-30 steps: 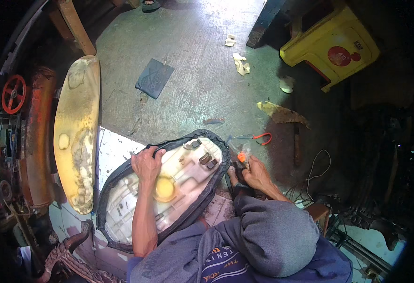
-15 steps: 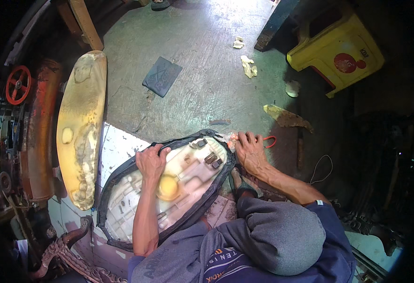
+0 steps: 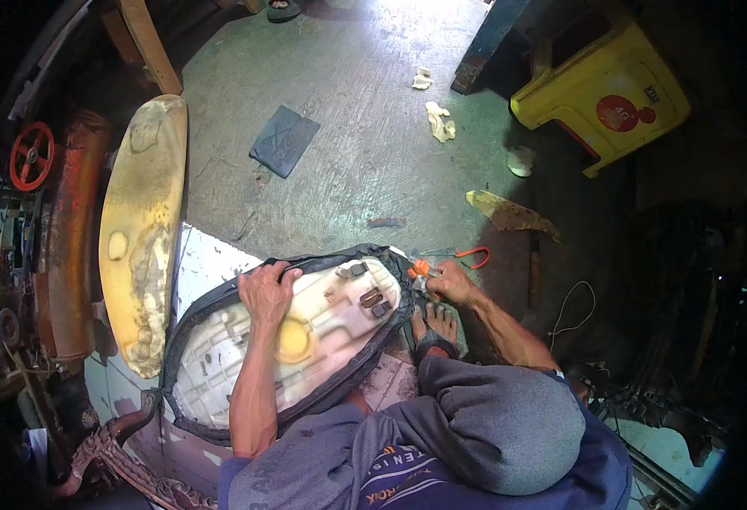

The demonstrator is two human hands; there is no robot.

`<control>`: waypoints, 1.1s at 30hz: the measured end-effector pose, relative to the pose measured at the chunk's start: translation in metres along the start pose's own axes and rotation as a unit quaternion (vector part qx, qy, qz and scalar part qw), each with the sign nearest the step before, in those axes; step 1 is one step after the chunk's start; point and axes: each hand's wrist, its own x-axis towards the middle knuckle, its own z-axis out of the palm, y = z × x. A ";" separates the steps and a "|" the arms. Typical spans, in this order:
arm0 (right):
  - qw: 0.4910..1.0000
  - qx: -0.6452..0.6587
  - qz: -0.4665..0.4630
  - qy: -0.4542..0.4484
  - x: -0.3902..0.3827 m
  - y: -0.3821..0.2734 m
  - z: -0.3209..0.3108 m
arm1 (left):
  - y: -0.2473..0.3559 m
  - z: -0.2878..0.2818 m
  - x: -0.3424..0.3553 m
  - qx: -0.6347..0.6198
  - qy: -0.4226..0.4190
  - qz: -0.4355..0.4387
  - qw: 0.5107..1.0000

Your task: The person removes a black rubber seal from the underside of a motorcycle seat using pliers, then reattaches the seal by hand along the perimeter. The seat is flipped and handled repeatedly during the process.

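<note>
The seat base [image 3: 305, 340] is pale, hard plastic, matt and scuffed, with a yellow patch at its middle; the cover [image 3: 382, 255] folded round its rim is black vinyl-like sheet, slightly shiny and wrinkled; the foam pad [image 3: 139, 229] past the seat's left edge is yellowed, stained and porous; the floor [image 3: 365, 161] is rough greenish concrete, worn and blotched; the stool [image 3: 603, 93] at the floor's far right is glossy yellow plastic; the small tool [image 3: 420, 269] by the right hand [image 3: 450, 285] has an orange plastic body.
</note>
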 end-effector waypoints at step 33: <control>0.891 -0.421 -0.116 0.122 -0.003 -0.022 0.019 | 0.041 0.008 0.059 -0.180 -0.281 0.067 0.940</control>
